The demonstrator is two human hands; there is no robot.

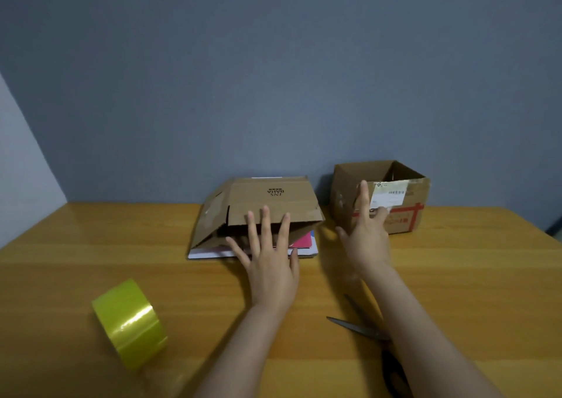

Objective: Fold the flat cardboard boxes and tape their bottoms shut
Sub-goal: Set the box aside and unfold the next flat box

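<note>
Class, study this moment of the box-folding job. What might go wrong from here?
1. The scissors lie with blades open under the right forearm; pulling that arm back might scrape it on them.
2. The tape roll seems to rest on its curved side, so a knock may send it rolling.
3. The half-folded box sits on loose sheets and may slide under the left hand.
</note>
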